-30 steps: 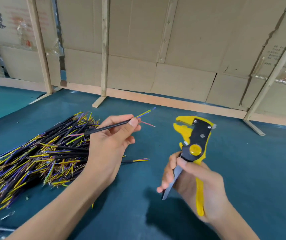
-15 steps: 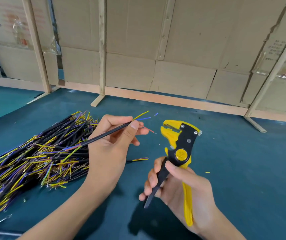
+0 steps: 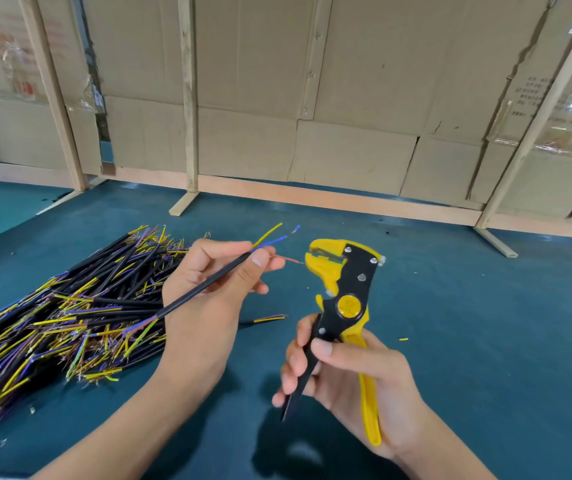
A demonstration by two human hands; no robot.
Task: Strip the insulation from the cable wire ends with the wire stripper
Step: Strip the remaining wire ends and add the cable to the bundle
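Head view, looking down on a dark teal table (image 3: 468, 323). A black cable (image 3: 204, 289) is pinched between thumb and fingers of the left hand (image 3: 208, 292), with 3 thin wires fanning out past the fingertips: a yellow wire (image 3: 269, 231), a blue wire (image 3: 272, 241) and a red wire (image 3: 286, 259). The red one's tip is pointed at the yellow head of the wire stripper (image 3: 346, 292), just beside it, though actual contact can't be made out. The stripper is gripped upright by the right hand (image 3: 357, 379), fingers curled round the black handle and the yellow handle lying against the palm; the 2 handles are spread apart.

No real containers on show. What is seen is a loose pile of cut cables (image 3: 55, 323) heaped straight on the table at the left, black sheaths with yellow and purple ends sticking out. 1 stray cable end (image 3: 270, 318) is lying between the hands. Cardboard sheets (image 3: 346, 98) held by wooden posts (image 3: 189, 98) are lined along the back edge.
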